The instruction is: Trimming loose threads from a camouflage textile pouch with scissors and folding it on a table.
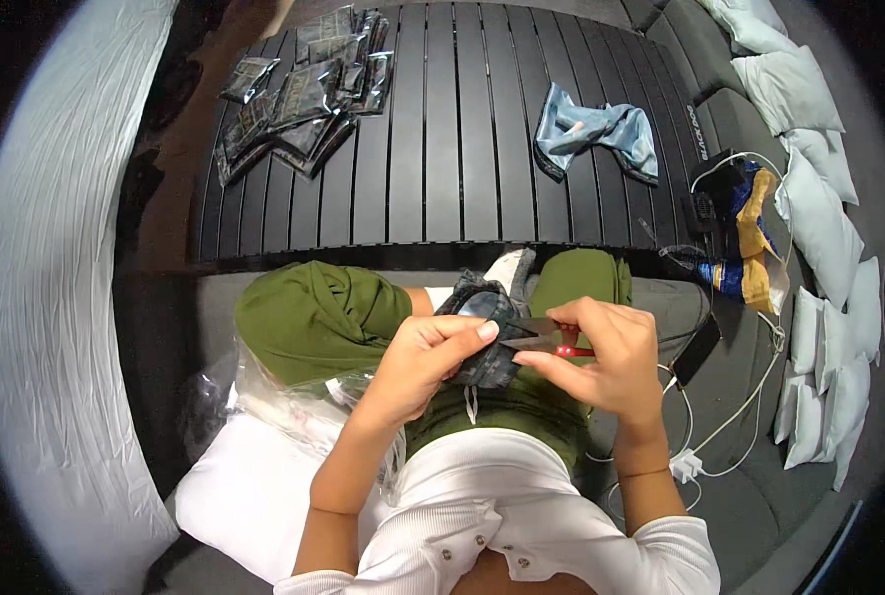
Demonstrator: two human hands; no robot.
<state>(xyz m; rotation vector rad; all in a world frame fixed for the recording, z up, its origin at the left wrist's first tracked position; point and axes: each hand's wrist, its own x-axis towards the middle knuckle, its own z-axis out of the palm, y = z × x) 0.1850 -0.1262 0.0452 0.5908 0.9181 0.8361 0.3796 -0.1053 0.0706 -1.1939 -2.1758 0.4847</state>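
My left hand (pixel 431 359) pinches a dark fabric piece (pixel 485 369) above my lap, thumb lying along its top. A light blue patch shows near its far end, and a thin pale string hangs from its near edge. My right hand (pixel 611 359) grips a small pair of scissors (pixel 573 351) with a red handle, between thumb and fingers. Their metal blades point left and reach the fabric next to my left thumb. Whether the blades have cut into it cannot be made out.
Ahead stands a black slatted table (pixel 442 149). Shiny dark packets (pixel 309 94) are piled at its left, and a blue satin cloth (pixel 596 129) lies right. White cushions (pixel 805 178) line the right side. Cables (pixel 750 421) and a white plug (pixel 688 466) lie beside me; clear plastic (pixel 294 397) is at left.
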